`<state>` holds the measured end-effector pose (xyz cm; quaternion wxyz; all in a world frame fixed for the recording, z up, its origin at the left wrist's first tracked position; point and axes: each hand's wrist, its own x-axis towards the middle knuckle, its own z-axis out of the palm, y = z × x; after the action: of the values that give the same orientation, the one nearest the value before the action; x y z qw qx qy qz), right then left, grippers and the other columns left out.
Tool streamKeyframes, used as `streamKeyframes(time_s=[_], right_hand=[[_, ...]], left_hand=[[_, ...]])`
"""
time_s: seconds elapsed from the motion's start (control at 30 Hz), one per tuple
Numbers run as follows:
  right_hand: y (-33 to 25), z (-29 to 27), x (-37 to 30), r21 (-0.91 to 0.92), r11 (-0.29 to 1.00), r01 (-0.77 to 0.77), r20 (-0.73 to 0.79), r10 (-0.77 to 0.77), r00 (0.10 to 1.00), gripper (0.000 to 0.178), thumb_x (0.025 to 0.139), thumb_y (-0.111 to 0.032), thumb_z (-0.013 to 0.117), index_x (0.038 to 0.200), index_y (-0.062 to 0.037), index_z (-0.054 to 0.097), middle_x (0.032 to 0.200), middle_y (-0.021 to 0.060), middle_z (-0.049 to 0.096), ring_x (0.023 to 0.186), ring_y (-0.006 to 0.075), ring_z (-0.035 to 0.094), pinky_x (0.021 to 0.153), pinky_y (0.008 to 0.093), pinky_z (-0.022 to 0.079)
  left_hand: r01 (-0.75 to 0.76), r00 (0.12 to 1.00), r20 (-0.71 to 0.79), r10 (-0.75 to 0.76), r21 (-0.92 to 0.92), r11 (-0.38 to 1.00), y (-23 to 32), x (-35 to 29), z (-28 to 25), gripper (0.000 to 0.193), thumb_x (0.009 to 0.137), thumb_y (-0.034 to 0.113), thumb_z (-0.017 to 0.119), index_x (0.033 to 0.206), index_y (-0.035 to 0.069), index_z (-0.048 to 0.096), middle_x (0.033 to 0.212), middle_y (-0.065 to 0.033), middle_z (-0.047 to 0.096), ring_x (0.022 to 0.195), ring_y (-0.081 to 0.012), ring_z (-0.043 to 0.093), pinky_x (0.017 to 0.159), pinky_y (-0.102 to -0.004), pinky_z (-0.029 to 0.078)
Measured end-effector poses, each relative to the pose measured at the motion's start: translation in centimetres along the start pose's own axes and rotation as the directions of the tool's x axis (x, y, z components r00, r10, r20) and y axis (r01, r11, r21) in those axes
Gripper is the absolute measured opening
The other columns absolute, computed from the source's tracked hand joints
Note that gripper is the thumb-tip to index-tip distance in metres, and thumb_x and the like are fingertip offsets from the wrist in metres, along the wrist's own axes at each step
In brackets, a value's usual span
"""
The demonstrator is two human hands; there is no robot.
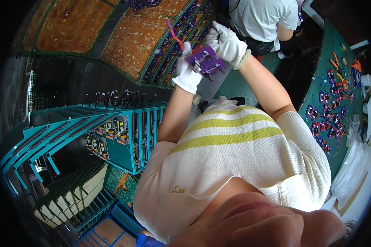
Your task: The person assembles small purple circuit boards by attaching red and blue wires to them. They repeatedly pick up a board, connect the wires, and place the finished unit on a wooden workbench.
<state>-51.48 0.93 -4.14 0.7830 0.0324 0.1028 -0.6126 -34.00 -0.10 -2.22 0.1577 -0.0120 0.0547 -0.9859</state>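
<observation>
Both my hands wear white gloves and are raised in front of me. My left hand (187,75) is closed on the left side of a purple, square-framed part (207,61) with pale metal and dark prongs. A red and purple wire (175,35) sticks up above that hand. Just beyond the part's right side is my right hand (228,44), its fingers bent and pressed together. What they hold, if anything, is hidden. A beaded bracelet (242,59) circles my right wrist.
A rack (173,47) with rows of similar purple parts stands beyond my left hand, beside brown boards (140,33). Teal metal racks (132,144) are at left. A green table (317,88) at right bears several wired parts and tools. A person in a white shirt (261,20) is ahead.
</observation>
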Motion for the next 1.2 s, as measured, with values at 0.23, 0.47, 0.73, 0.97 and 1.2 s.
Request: streamKeyframes(time_s=[0.23,0.47,0.73,0.97,1.2], right_hand=[[4.1,4.0,-6.5,-0.868,-0.495,0.047,0.343,-0.527,0.778,0.057,0.089,-0.048,0.054,0.116,0.002,0.055,0.101,0.0249,0.06,0.098,0.0394,0.058,0.085,0.0386,0.047],[6.4,5.5,-4.4,-0.522,-0.842,0.134,0.773,-0.402,0.491,0.05,0.08,-0.051,0.066,0.085,-0.0016,0.059,0.077,0.0165,0.059,0.07,0.036,0.06,0.062,0.0434,0.05],[3.4,4.0,-5.0,-0.596,-0.757,0.267,0.745,-0.398,0.535,0.03,0.093,-0.037,0.054,0.09,-0.0088,0.064,0.075,0.0146,0.055,0.066,0.0362,0.057,0.057,0.0406,0.048],[2.0,3.7,-5.9,-0.639,-0.674,0.369,0.751,-0.446,0.486,0.02,0.096,-0.022,0.049,0.103,-0.0112,0.064,0.075,0.0125,0.051,0.063,0.0309,0.055,0.059,0.0388,0.047],[0.4,3.0,-6.2,-0.625,-0.733,0.268,0.762,-0.499,0.414,0.02,0.09,-0.01,0.051,0.107,-0.0097,0.061,0.078,0.0115,0.054,0.067,0.0306,0.058,0.062,0.0375,0.049]], left_hand=[[-0.593,0.606,-0.38,0.699,0.37,0.715,3.0,-1.6,0.9,0.064,0.091,0.056,0.034,0.129,0.006,0.048,0.132,-0.018,0.05,0.121,-0.035,0.046,0.105,-0.052,0.032],[-0.535,0.771,-0.301,0.56,0.171,0.828,3.1,0.5,-1.2,0.086,0.084,0.069,0.043,0.134,-0.001,0.041,0.135,-0.0213,0.044,0.12,-0.0389,0.045,0.106,-0.0512,0.032],[-0.166,0.986,0.024,0.167,-0.028,0.986,1.8,1.0,-0.8,0.072,0.093,0.057,0.029,0.138,0.001,0.036,0.142,-0.0225,0.038,0.129,-0.0385,0.039,0.11,-0.0515,0.027],[-0.136,0.98,-0.08,0.185,0.412,0.901,1.4,2.8,-2.5,0.046,0.096,0.039,0.038,0.125,0.005,0.05,0.126,-0.0117,0.056,0.115,-0.0244,0.055,0.097,-0.0385,0.045],[-0.206,0.914,-0.178,0.366,0.574,0.792,-1.8,3.3,2.2,0.044,0.091,0.042,0.052,0.121,0.009,0.051,0.12,-0.0062,0.058,0.115,-0.02,0.054,0.104,-0.0409,0.039]])
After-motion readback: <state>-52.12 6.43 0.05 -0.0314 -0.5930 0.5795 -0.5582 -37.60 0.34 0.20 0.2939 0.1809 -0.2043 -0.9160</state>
